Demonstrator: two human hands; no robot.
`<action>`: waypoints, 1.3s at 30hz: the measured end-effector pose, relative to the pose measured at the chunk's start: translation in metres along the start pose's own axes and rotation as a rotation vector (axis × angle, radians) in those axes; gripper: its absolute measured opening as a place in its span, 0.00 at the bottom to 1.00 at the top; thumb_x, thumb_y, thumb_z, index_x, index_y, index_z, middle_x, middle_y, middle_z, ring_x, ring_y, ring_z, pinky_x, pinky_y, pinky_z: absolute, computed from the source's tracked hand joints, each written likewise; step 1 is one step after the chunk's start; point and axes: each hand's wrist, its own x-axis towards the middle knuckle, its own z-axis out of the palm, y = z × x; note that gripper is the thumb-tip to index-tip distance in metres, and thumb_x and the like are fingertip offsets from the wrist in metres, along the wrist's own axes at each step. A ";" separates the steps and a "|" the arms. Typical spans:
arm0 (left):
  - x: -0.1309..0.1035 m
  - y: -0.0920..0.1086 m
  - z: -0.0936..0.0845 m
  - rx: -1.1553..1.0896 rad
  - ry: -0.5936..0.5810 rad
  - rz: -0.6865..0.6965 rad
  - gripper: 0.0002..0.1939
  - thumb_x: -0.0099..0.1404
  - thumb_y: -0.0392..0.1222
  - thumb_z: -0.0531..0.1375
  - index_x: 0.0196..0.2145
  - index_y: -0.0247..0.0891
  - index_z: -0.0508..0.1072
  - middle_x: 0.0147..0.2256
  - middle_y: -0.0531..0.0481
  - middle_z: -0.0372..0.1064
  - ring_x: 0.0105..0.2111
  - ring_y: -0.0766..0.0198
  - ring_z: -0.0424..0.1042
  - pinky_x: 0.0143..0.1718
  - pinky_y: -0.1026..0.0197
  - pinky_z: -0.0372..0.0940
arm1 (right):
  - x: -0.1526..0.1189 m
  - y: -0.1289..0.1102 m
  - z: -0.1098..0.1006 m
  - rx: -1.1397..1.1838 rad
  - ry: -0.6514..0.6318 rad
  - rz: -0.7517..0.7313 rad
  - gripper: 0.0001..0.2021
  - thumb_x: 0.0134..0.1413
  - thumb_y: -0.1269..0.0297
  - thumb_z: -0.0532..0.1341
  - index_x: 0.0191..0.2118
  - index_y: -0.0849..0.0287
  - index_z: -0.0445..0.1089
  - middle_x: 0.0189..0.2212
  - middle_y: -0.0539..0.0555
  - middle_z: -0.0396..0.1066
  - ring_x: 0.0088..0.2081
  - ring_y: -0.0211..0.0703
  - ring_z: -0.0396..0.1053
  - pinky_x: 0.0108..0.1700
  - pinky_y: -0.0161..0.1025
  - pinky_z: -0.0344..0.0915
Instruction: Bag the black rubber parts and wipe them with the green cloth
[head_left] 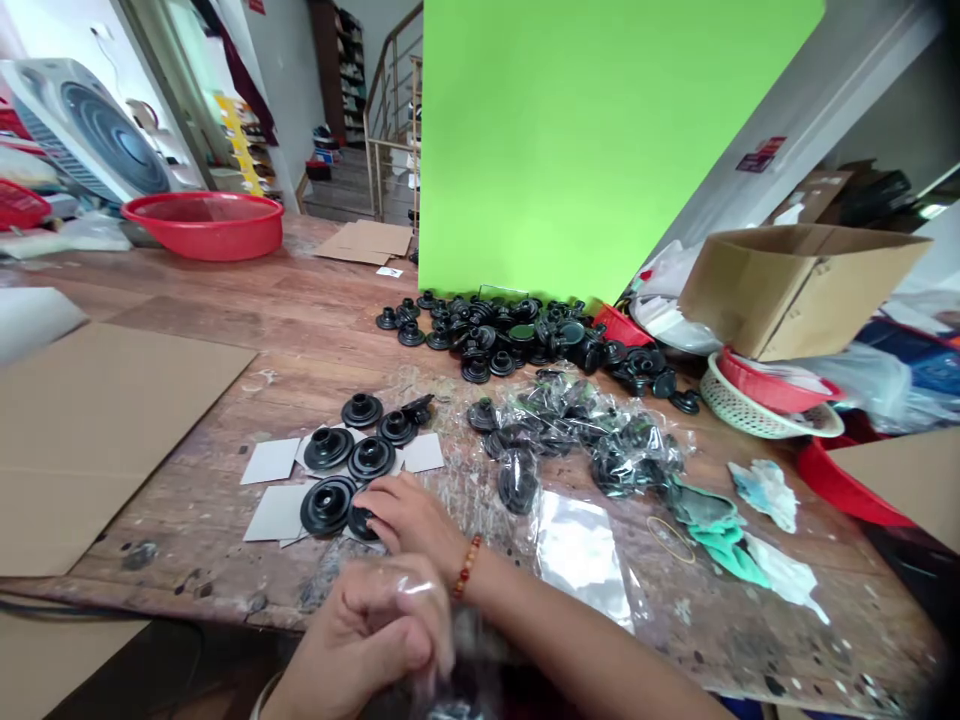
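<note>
My right hand (412, 515), with a beaded bracelet at its wrist, reaches across to the left, its fingers curled over a black round disc (362, 522) that it partly hides. My left hand (390, 625) is closed in front of it, gripping a clear plastic bag (461, 690) that hangs below the table's edge; dark, blurred contents show in it. Near the right hand lie several more black stepped discs (328, 505) with raised hubs, some on white card squares (272, 461). Beyond is a heap of bagged discs (517, 480).
Loose black discs (487, 340) are piled before a green board (600, 130). Flat clear bags (585, 555), a rubber band (671, 540) and cloths (724, 545) lie to the right. Cardboard (112, 430) covers the left; a red basin (214, 235) and a cardboard box (765, 290) stand farther back.
</note>
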 end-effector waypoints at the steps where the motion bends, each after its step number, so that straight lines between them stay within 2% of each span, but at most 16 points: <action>1: 0.001 0.000 -0.001 0.027 0.002 0.009 0.15 0.56 0.55 0.65 0.24 0.41 0.80 0.19 0.47 0.69 0.23 0.63 0.66 0.27 0.61 0.61 | -0.001 -0.001 -0.003 0.010 -0.010 -0.009 0.12 0.61 0.72 0.55 0.49 0.57 0.69 0.47 0.54 0.69 0.47 0.44 0.63 0.52 0.40 0.65; 2: 0.002 -0.001 -0.003 0.037 0.022 0.000 0.11 0.56 0.51 0.66 0.30 0.41 0.81 0.22 0.48 0.70 0.24 0.63 0.68 0.28 0.62 0.62 | -0.004 -0.003 -0.008 0.023 -0.005 -0.009 0.11 0.62 0.71 0.55 0.48 0.57 0.69 0.46 0.54 0.69 0.47 0.44 0.64 0.51 0.40 0.65; 4: 0.004 -0.003 -0.008 0.008 0.118 -0.035 0.10 0.55 0.45 0.67 0.36 0.43 0.79 0.23 0.51 0.70 0.24 0.65 0.68 0.27 0.65 0.63 | -0.017 -0.004 -0.021 0.033 0.039 0.025 0.12 0.60 0.71 0.57 0.49 0.59 0.69 0.48 0.56 0.68 0.48 0.46 0.63 0.52 0.41 0.65; 7: 0.009 -0.009 -0.013 0.009 0.248 -0.069 0.09 0.51 0.44 0.69 0.30 0.39 0.77 0.20 0.54 0.68 0.19 0.69 0.66 0.23 0.68 0.61 | -0.043 0.000 -0.040 0.026 0.052 0.114 0.16 0.56 0.73 0.60 0.50 0.58 0.69 0.46 0.57 0.70 0.47 0.47 0.64 0.51 0.45 0.65; 9: 0.013 -0.014 -0.013 0.058 0.306 -0.097 0.11 0.51 0.46 0.69 0.26 0.37 0.75 0.17 0.55 0.65 0.18 0.70 0.64 0.21 0.69 0.60 | -0.059 0.003 -0.050 0.067 0.067 0.187 0.15 0.56 0.74 0.59 0.48 0.56 0.71 0.45 0.56 0.71 0.47 0.48 0.64 0.52 0.48 0.63; 12: 0.018 -0.020 -0.005 0.126 0.401 -0.105 0.13 0.51 0.49 0.68 0.29 0.38 0.74 0.15 0.58 0.61 0.16 0.70 0.62 0.19 0.69 0.58 | -0.076 -0.001 -0.065 0.313 0.215 0.341 0.11 0.62 0.66 0.56 0.45 0.54 0.74 0.46 0.55 0.72 0.50 0.47 0.65 0.55 0.49 0.60; 15: 0.021 -0.023 0.007 0.210 0.452 -0.061 0.13 0.54 0.50 0.66 0.32 0.40 0.72 0.13 0.60 0.58 0.14 0.70 0.60 0.18 0.69 0.57 | -0.086 -0.012 -0.076 0.694 0.282 0.484 0.13 0.64 0.59 0.55 0.51 0.52 0.70 0.46 0.54 0.72 0.47 0.43 0.68 0.51 0.43 0.63; 17: 0.023 -0.025 0.014 0.269 0.404 -0.060 0.13 0.56 0.51 0.65 0.30 0.39 0.71 0.13 0.59 0.58 0.14 0.70 0.59 0.18 0.69 0.55 | -0.091 -0.018 -0.080 0.838 0.236 0.500 0.14 0.58 0.60 0.62 0.49 0.53 0.71 0.40 0.52 0.73 0.41 0.41 0.69 0.44 0.38 0.64; 20: 0.028 -0.027 0.021 0.339 0.344 -0.055 0.15 0.57 0.53 0.64 0.25 0.38 0.70 0.15 0.57 0.59 0.16 0.70 0.58 0.19 0.69 0.53 | -0.098 -0.022 -0.082 0.932 0.228 0.488 0.06 0.53 0.62 0.67 0.33 0.60 0.74 0.28 0.49 0.68 0.32 0.35 0.64 0.36 0.33 0.61; 22: 0.032 -0.030 0.024 0.373 0.304 -0.028 0.18 0.59 0.53 0.62 0.21 0.37 0.69 0.18 0.55 0.59 0.20 0.70 0.58 0.23 0.68 0.55 | -0.102 -0.020 -0.083 1.055 0.298 0.461 0.10 0.52 0.62 0.67 0.26 0.62 0.71 0.28 0.49 0.67 0.32 0.33 0.62 0.36 0.31 0.59; 25: 0.036 -0.035 0.029 0.377 0.160 -0.063 0.23 0.62 0.55 0.59 0.18 0.36 0.64 0.22 0.54 0.56 0.24 0.68 0.56 0.26 0.67 0.55 | -0.111 -0.016 -0.083 1.338 0.350 0.442 0.17 0.48 0.63 0.69 0.20 0.64 0.63 0.30 0.51 0.67 0.30 0.31 0.62 0.32 0.29 0.57; 28: 0.035 -0.039 0.035 0.268 0.177 -0.169 0.23 0.62 0.56 0.59 0.19 0.37 0.61 0.23 0.55 0.52 0.25 0.68 0.53 0.26 0.67 0.53 | -0.123 -0.011 -0.075 1.586 0.269 0.502 0.21 0.44 0.64 0.71 0.18 0.62 0.56 0.22 0.48 0.66 0.20 0.27 0.58 0.22 0.27 0.50; 31: 0.031 -0.042 0.038 -0.019 0.188 -0.306 0.21 0.61 0.56 0.60 0.22 0.38 0.60 0.22 0.56 0.53 0.24 0.68 0.51 0.26 0.66 0.54 | -0.133 -0.005 -0.067 1.654 0.127 0.585 0.18 0.36 0.66 0.74 0.26 0.60 0.62 0.19 0.44 0.66 0.14 0.26 0.54 0.16 0.26 0.47; 34: 0.028 -0.042 0.034 -0.149 0.026 -0.362 0.22 0.63 0.57 0.58 0.21 0.38 0.60 0.20 0.56 0.55 0.23 0.69 0.51 0.27 0.65 0.53 | -0.140 0.000 -0.072 1.506 -0.011 0.601 0.17 0.39 0.64 0.74 0.34 0.62 0.70 0.21 0.46 0.68 0.16 0.26 0.55 0.17 0.25 0.49; 36: 0.027 -0.041 0.027 -0.024 -0.116 -0.339 0.22 0.65 0.57 0.55 0.22 0.37 0.63 0.21 0.55 0.58 0.23 0.69 0.52 0.28 0.65 0.52 | -0.143 0.002 -0.081 1.433 0.035 0.524 0.14 0.42 0.60 0.73 0.30 0.65 0.72 0.25 0.49 0.68 0.20 0.26 0.58 0.21 0.26 0.51; 39: 0.025 -0.038 0.014 0.226 -0.327 -0.368 0.19 0.65 0.56 0.56 0.30 0.36 0.70 0.26 0.52 0.64 0.27 0.68 0.58 0.30 0.65 0.52 | -0.147 0.002 -0.090 1.464 0.077 0.392 0.20 0.45 0.51 0.70 0.22 0.65 0.69 0.26 0.52 0.68 0.23 0.30 0.60 0.23 0.29 0.51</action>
